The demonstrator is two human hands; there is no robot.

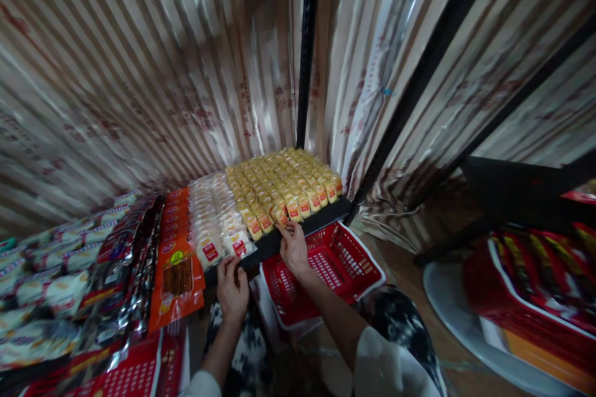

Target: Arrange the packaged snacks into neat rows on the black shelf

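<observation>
My right hand (294,251) reaches to the front of the rows of small yellow snack packets (284,177). Its thumb and fingers are closed on one yellow snack packet (280,213), which leans out of line with its neighbours. Close to the shelf's front edge is my left hand (233,290), its fingers bent and apart, with nothing visible in it. The nearest things to it are the white snack packets (210,250), lined up left of the yellow ones. Below my right hand sits a red plastic basket (326,263) with a white rim.
Orange snack bags (177,260) and dark glossy packs (133,248) continue the black shelf (274,247) leftward. A black upright post (307,49) stands behind, before striped sheeting (186,74). At right, a red crate (531,310) holds red packs.
</observation>
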